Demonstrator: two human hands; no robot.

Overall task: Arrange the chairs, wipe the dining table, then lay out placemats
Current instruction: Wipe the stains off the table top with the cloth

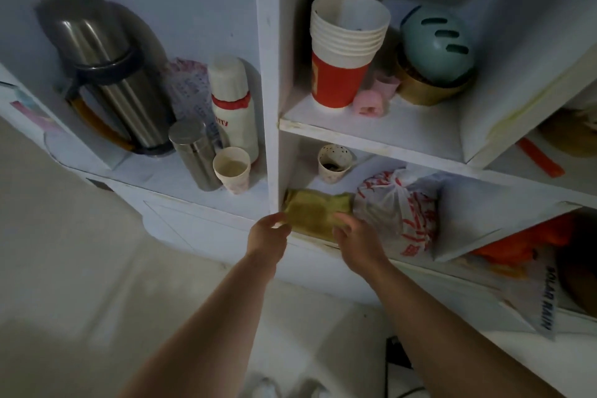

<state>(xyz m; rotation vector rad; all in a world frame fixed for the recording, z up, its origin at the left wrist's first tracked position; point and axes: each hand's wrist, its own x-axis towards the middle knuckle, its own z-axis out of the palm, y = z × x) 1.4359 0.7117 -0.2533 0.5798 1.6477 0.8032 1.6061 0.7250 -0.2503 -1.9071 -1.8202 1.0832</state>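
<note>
- The folded yellow-green cloth (310,212) lies at the front of the lower shelf (305,173) of a white unit, just below the middle of the frame. It is probably the wiper for the dining table. No table, chair or placemat shows here.
- The left hand (269,231) has its fingers curled at the cloth's near left corner and seems to pinch it. The right hand (355,236) has its fingers bent over the near right edge, gripping it as far as the dim view shows.
- A plastic bag (403,210) with red print presses against the cloth's right end. If the cloth is drawn out fast, friction or a caught fold could pull the bag forward and off the shelf.
- A speckled paper cup (334,161) with something dark inside stands just behind the cloth. Lifting the back edge, or sliding a hand too deep, could knock it over and spill it on the shelf and cloth.
- The upright divider (273,139) stands hard against the cloth's left end, so a pull slanted to the left may snag the fold there.
- Held only by its near edge, the cloth may fall open and trail, sweeping things as it comes out.
- Beyond the divider, a paper cup of pale liquid (231,170) and a steel flask (193,155) stand near the shelf's front. A left elbow swinging out could tip them.
</note>
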